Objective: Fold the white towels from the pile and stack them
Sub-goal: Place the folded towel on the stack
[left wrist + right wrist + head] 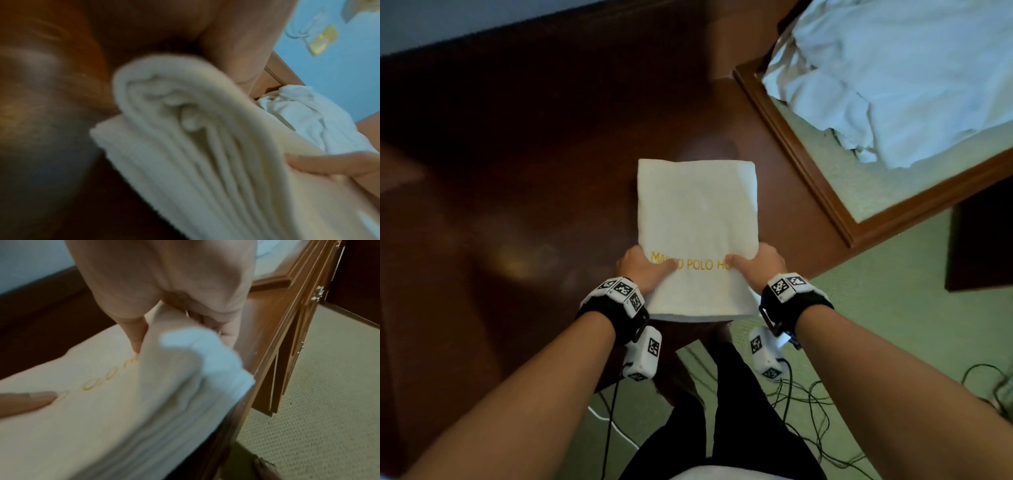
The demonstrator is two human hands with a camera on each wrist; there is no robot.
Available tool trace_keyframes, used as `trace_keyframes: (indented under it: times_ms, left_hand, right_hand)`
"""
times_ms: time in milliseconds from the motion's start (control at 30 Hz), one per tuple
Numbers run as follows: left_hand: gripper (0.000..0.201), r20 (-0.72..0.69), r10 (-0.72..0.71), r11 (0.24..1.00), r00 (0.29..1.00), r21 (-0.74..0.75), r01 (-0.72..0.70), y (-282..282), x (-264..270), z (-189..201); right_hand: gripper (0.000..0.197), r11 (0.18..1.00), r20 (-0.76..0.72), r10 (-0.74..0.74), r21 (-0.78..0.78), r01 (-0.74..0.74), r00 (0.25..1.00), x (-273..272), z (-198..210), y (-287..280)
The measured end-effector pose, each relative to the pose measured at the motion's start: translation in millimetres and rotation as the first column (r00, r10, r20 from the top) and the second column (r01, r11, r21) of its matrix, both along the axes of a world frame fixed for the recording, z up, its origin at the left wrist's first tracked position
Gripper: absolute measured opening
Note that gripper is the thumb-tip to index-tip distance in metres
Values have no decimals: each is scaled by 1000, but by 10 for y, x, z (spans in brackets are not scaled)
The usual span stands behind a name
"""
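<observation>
A folded white towel (697, 219) with yellow lettering lies on the dark wooden table (524, 178), its near edge lifted. My left hand (645, 269) grips its left side, thumb on top over the lettering, fingers underneath. My right hand (758, 262) grips the right side the same way. In the left wrist view the towel's layered edge (195, 146) shows with a thumb (320, 164) lying across it. In the right wrist view my right thumb (135, 335) presses the top of the towel (102, 426) while the fingers curl under it. The pile of white towels (893, 78) lies at the upper right.
The pile rests on a green-topped, wood-framed surface (822, 192) to the right of the table. Green carpet (887, 308) with black cables (804, 404) and a white cord lies below. My dark trouser leg (739, 411) stands close to the table's near corner.
</observation>
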State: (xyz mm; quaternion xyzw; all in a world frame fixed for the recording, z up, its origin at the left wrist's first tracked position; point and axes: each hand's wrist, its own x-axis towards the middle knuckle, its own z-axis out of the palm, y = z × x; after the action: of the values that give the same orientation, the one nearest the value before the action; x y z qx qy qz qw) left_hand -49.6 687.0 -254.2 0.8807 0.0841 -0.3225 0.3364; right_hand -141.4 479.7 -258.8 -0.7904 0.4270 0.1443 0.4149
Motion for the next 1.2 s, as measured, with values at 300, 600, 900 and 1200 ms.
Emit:
trace_keyframes:
  times_ms: [300, 600, 900, 1200]
  left_hand:
    - [52, 230, -168, 971, 958, -129, 201, -673, -31, 802]
    - [22, 456, -235, 883, 858, -270, 385, -2265, -152, 1715]
    - [31, 587, -253, 772, 769, -356, 526, -4470, -415, 2167]
    - [57, 641, -349, 654, 683, -355, 668, -6498, -681, 2348]
  right_hand:
    - [43, 991, 118, -33, -126, 48, 992, -127, 872, -550]
    - [43, 956, 289, -79, -251, 155, 954, -433, 1814, -2055]
    - [52, 884, 351, -160, -365, 292, 923, -924, 2359, -4072]
    - [54, 764, 314, -302, -485, 426, 900, -1539, 2654, -5799]
